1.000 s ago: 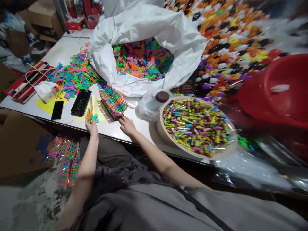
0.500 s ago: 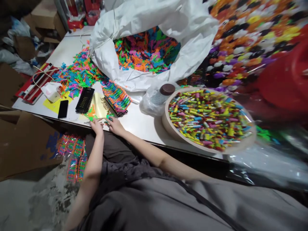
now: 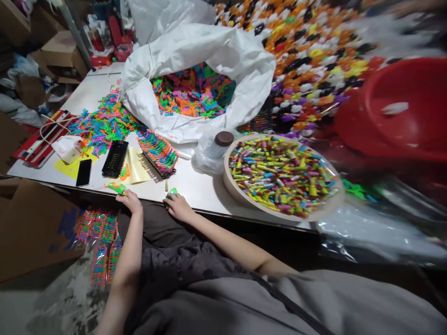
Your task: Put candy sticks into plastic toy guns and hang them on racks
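At the table's front edge my left hand [image 3: 131, 203] is closed, its fingertips pinching a small bright green plastic piece [image 3: 120, 188]. Orange shows just left of that piece. To the right, my right hand [image 3: 179, 208] has curled fingers on a small green plastic piece [image 3: 172, 190], partly hidden by them. A tiny crayon-like stick [image 3: 166, 185] is just beyond those fingers. Behind the hands lie a black ribbed rack [image 3: 115, 159], a yellowish sheet [image 3: 134, 170] and a second rack filled with rows of colourful plastic pieces [image 3: 159, 152].
A white sack [image 3: 240, 104] of colourful pieces stands behind a loose pile [image 3: 108, 122]. On the right are a round tub [image 3: 228, 179] of small coloured sticks, a bagged jar [image 3: 216, 148] and a red basin [image 3: 415, 130]. A phone [image 3: 84, 172] lies left; filled packets [image 3: 101, 228] hang below.
My hands, close together before, have moved apart: the left one leftward, the right one rightward along the edge. The camera view has shifted, and more of the red basin shows.
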The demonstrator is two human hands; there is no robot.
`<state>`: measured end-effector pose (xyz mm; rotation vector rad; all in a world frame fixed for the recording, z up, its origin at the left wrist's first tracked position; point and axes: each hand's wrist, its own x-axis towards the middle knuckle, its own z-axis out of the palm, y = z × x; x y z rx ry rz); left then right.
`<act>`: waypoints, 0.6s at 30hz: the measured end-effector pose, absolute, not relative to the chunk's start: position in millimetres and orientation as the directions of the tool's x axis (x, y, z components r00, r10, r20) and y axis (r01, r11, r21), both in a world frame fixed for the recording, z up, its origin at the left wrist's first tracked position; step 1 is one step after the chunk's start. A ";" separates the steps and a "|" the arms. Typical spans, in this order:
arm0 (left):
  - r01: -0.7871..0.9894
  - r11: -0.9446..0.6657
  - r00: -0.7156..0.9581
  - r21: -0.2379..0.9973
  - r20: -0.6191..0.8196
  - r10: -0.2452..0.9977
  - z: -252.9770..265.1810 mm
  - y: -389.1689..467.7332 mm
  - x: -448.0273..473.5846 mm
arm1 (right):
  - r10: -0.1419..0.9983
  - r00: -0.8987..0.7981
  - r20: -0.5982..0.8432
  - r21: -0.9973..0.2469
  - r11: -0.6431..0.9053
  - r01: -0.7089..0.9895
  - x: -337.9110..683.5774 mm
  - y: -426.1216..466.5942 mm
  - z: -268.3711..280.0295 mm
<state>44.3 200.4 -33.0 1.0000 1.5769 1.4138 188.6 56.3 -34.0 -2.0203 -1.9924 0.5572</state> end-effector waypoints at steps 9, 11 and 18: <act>0.109 -0.090 -0.191 0.990 0.110 0.975 -37.7 189.1 53.0 | 0.991 0.128 -0.028 -0.517 -0.124 0.847 258.7 39.1 -37.5; 0.233 -0.163 -0.153 0.959 0.202 0.967 -39.0 187.5 51.9 | 0.997 0.063 -0.044 -0.442 -0.076 0.894 279.3 55.8 -36.2; 0.529 -0.325 -0.027 0.784 0.399 0.917 -33.4 185.5 46.5 | 0.976 -0.190 -0.111 -0.348 0.140 0.927 303.2 85.3 -33.6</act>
